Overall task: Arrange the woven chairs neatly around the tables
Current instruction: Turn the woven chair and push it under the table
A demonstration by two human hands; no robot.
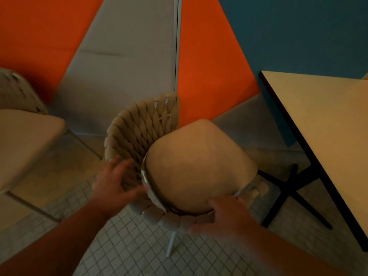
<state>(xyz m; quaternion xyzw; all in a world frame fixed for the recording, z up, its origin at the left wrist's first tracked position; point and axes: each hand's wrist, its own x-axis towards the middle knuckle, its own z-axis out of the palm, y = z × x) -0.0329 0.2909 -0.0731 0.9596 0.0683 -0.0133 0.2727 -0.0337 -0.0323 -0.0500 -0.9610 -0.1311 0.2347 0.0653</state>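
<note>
- The left hand [114, 180] was spread wide, fingers splayed against the woven backrest [137, 128] of the chair, on its near left curve; it was blurred, so whether the fingers gripped the braid or only lay against it could not be told.
- The right hand [223, 216] lay at the near rim of the same chair, fingers apart and curled loosely over the braided edge, thumb touching the cushion's near side; a firm hold could not be confirmed.
- The woven chair [159, 156] stood on the tiled floor [123, 246] between both hands, its round beige cushion [199, 166] facing up and its one visible pale leg [171, 244] planted on the tiles below the near rim.
- The table [326, 124] was to the right of the chair, its near left corner and dark edge just beside the seat, its black cross base [292, 188] on the floor close to the chair's right side.
- A second woven chair [22, 136] stood at the left edge of the floor, apart from the first.
- Orange, grey and blue wall panels [209, 62] rose behind.
</note>
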